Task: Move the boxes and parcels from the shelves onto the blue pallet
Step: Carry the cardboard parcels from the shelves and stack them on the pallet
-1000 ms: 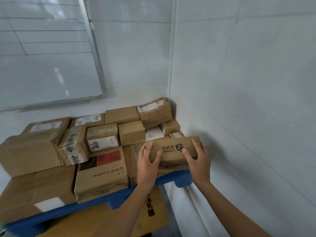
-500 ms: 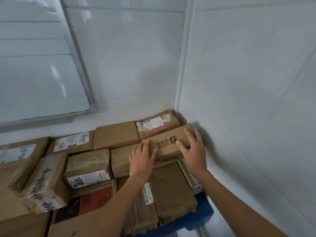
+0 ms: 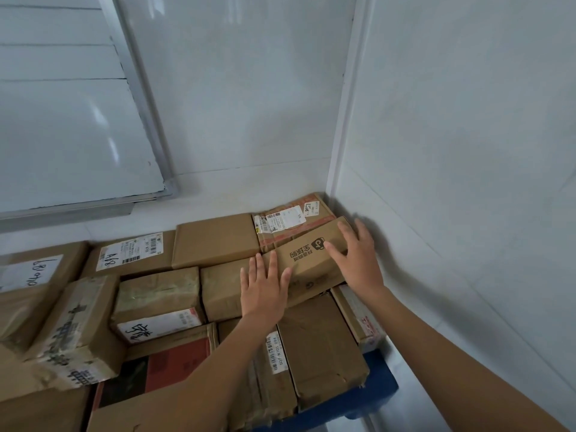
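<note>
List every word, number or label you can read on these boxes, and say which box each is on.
"A68": handwritten on the white label of a back-row box.
"507 N705 094": barcode sticker on the box under the left hand.
Black logo and Chinese characters, upside down: the box under the right hand; not legible.
Handwritten digits, far-left box: unclear.
Other labels: too small or blurred.
</note>
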